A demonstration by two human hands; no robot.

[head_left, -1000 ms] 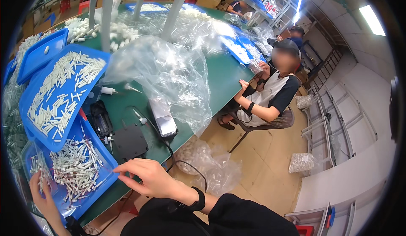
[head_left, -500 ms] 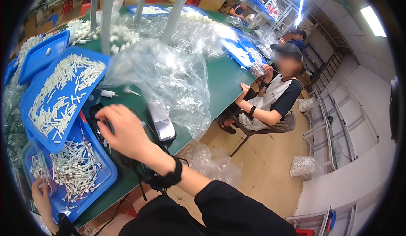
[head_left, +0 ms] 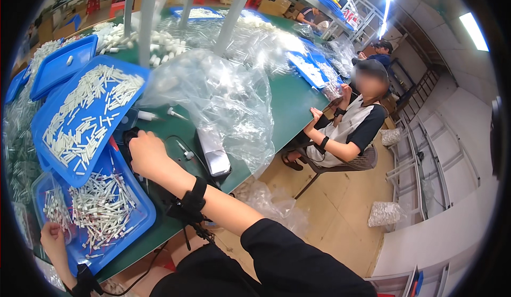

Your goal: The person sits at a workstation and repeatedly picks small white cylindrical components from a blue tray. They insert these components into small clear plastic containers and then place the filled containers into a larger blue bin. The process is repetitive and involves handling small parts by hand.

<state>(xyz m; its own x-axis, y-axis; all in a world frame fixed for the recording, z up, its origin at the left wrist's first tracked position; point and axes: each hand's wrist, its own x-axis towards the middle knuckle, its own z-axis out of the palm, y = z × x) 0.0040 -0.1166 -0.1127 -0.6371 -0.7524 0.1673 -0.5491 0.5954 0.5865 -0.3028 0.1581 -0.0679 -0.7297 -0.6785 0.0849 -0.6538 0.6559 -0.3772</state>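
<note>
Black device [head_left: 133,137] sits on the green table [head_left: 287,105], wedged between the tilted upper tray [head_left: 85,110] of white tubes and the lower tray [head_left: 106,212] of loose tubes, and the right hand [head_left: 146,153] now lies on top of it. A second ago that hand hovered low over the table edge, fingers spread and empty; half a second ago it was already travelling up toward the device; now it has arrived, palm down and knuckles toward the camera. The fingers curl over the far side, so I cannot tell whether they grip the device or merely press it. The move reads as a reach that has landed, with contact made and nothing yet lifted. The left hand [head_left: 53,238] has hardly shifted: it stays at the near left corner of the lower tray, loosely curled, touching the rim or the clear plastic there, and whether it pinches a tube is hidden. Just right of the device lie a stray tube [head_left: 185,150] and a silver box [head_left: 213,153] under a clear bag [head_left: 218,95]. A seated co-worker [head_left: 351,132] rests both hands at the far edge of the table.
</note>
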